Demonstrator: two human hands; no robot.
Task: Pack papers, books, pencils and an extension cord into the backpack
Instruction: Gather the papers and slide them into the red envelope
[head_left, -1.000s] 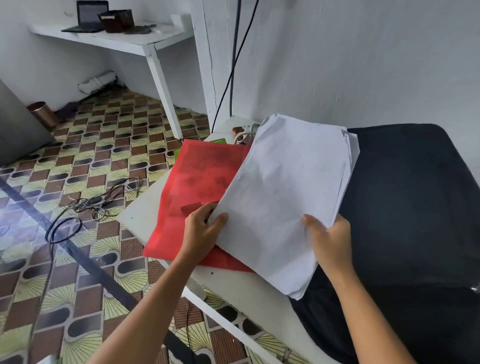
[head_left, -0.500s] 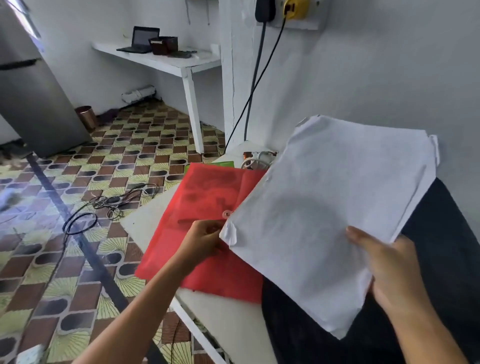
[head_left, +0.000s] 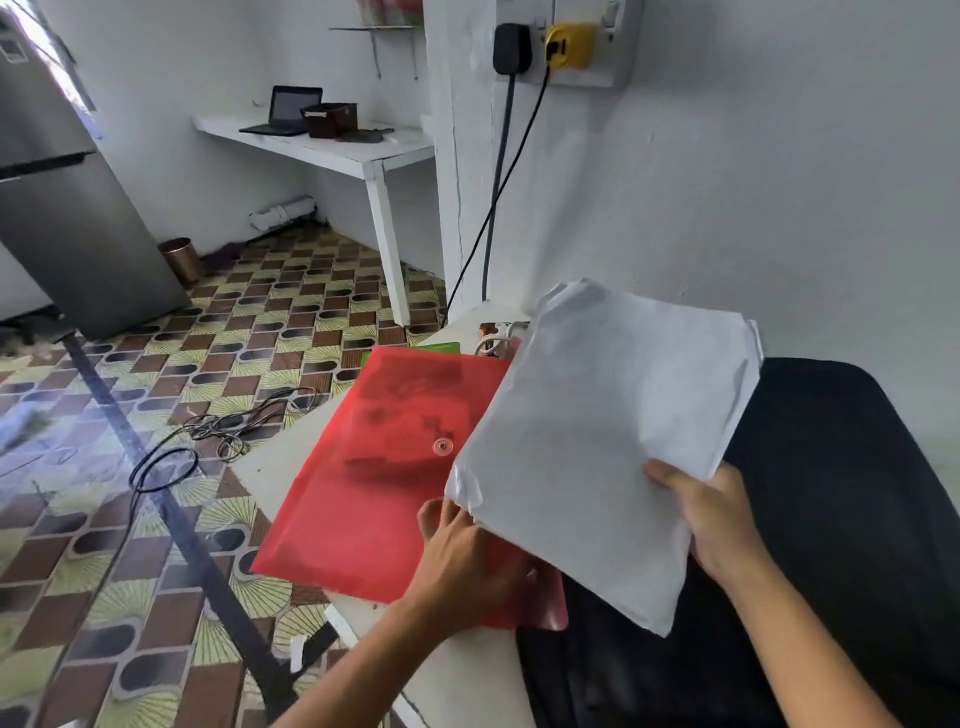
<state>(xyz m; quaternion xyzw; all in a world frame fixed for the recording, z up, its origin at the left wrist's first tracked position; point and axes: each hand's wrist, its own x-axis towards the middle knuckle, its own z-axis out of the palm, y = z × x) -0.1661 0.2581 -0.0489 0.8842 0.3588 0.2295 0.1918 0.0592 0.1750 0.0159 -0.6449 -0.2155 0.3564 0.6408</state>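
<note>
A stack of white papers (head_left: 597, 441) is held tilted above the table, between both hands. My right hand (head_left: 711, 519) grips its near right edge, thumb on top. My left hand (head_left: 462, 551) is at the stack's lower left corner, fingers under the sheets, resting over a red plastic folder (head_left: 374, 467) that lies flat on the white table (head_left: 467, 670). The black backpack (head_left: 857, 519) lies on the right, under and beyond the papers. A coiled white extension cord (head_left: 496, 338) peeks out at the far end of the table, partly hidden by the papers.
A green item (head_left: 441, 347) shows behind the folder. Two cables run from a wall socket (head_left: 561, 49) down behind the table. Black cords (head_left: 228, 426) lie on the patterned floor to the left. A white desk (head_left: 332, 145) with a laptop and a grey fridge (head_left: 67, 208) stand beyond.
The papers were lifted off the table and now come down slightly toward the backpack. My left hand moved from the folder's edge to the stack's lower left corner. The view tilted upward.
</note>
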